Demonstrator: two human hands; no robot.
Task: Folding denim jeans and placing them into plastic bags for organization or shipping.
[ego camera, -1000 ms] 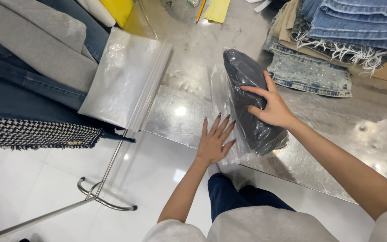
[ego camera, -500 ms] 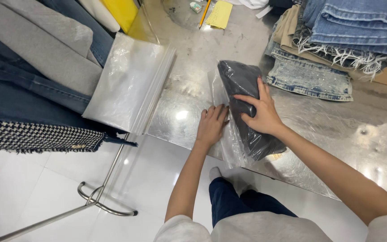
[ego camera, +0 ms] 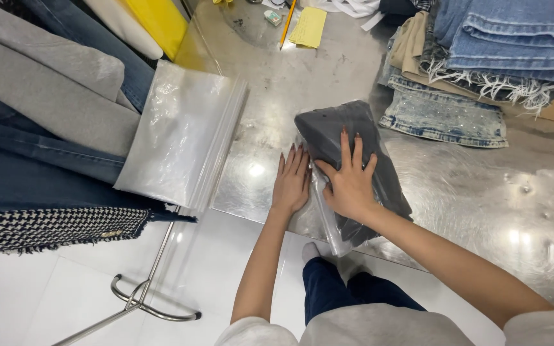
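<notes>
1. Both arms are bare from the elbow down to the left hand (ego camera: 292, 181) and right hand (ego camera: 350, 184).
2. Light grey sleeves (ego camera: 251, 333) cover the upper arms.
3. Dark blue trousers (ego camera: 335, 295) show at six o'clock.

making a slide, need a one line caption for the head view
Both hands, left hand and right hand, press a bagged dark garment flat on a steel table.

A clear plastic bag (ego camera: 354, 186) holds a dark folded garment; a stack of empty clear bags (ego camera: 181, 138), perhaps zip-topped, lies left.
</notes>
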